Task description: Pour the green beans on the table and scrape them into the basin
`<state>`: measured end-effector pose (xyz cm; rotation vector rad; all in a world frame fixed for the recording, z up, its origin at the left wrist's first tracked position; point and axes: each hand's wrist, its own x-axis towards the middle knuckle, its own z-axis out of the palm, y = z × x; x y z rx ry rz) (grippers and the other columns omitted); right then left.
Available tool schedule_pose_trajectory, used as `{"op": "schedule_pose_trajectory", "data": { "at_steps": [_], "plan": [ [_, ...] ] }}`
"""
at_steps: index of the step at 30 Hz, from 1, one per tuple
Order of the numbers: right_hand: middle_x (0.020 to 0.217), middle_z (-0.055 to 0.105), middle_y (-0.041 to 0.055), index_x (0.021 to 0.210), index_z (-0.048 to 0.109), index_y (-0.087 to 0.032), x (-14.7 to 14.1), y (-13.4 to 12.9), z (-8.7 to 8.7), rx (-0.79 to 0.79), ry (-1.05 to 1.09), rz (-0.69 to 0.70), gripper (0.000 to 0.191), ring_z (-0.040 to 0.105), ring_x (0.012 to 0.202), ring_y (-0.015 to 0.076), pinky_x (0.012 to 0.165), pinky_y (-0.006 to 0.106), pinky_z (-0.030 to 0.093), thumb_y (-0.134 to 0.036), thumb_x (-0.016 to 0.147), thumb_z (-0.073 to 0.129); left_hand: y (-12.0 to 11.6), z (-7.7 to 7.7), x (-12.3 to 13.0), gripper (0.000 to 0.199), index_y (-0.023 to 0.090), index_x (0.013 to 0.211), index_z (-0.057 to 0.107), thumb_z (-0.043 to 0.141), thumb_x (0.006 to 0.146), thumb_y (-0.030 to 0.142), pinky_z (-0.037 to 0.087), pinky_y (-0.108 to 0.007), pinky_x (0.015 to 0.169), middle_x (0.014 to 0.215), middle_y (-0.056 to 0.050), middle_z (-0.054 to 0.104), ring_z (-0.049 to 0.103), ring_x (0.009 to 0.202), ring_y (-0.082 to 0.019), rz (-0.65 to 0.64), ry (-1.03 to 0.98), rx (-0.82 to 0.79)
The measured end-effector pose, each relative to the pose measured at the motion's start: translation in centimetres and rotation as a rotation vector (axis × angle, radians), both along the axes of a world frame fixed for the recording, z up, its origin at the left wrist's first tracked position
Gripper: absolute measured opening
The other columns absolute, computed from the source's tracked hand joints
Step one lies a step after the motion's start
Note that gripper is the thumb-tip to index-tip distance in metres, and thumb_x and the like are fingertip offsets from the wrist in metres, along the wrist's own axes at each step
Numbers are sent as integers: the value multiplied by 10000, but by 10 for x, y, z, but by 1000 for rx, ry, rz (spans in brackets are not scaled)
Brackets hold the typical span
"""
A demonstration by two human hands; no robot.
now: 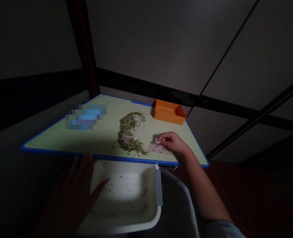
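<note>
My left hand holds the left rim of a white rectangular container below the table's near edge; its thumb lies inside over the bottom, where several small green beans are scattered. My right hand rests on the pale table with its fingers bent down on a small pile of pinkish grains. To the left of that hand lies a curved heap of green beans mixed with pale grains.
An orange rectangular box stands at the table's far right corner. A blurred blue patch lies on the table's left part. The table has a blue rim. The surroundings are dark, with walls and dark beams behind.
</note>
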<state>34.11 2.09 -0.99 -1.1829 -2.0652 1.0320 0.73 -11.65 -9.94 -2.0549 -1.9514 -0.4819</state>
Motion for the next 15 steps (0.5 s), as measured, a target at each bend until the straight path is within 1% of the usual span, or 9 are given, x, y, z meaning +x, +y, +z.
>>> {"op": "schedule_pose_trajectory", "data": {
  "at_steps": [3, 8, 15],
  "plan": [
    [558, 523, -31, 743, 669, -121, 1, 0, 1, -55, 13, 20, 268, 393, 502, 65, 491, 208, 278, -387, 775, 682, 0, 0, 0, 874, 66, 1482, 205, 188, 837, 656, 313, -562, 1121, 1567, -200, 306, 203, 1482, -360, -8, 4, -3],
    [589, 579, -21, 763, 686, -127, 1, 2, 0, -111, 35, 39, 215, 438, 519, 65, 503, 206, 316, -340, 760, 714, 0, 0, 0, 867, 68, 1484, 196, 175, 843, 652, 305, -551, 1129, 1575, -197, 291, 194, 1488, -346, -9, 7, 1],
    [557, 552, -35, 734, 680, -124, -2, -1, 1, -126, 31, 71, 275, 430, 501, 59, 484, 200, 311, -392, 735, 743, 1, 0, 0, 897, 48, 1481, 192, 169, 835, 669, 333, -560, 1103, 1544, -234, 334, 217, 1477, -368, -42, 12, 54]
  ]
}}
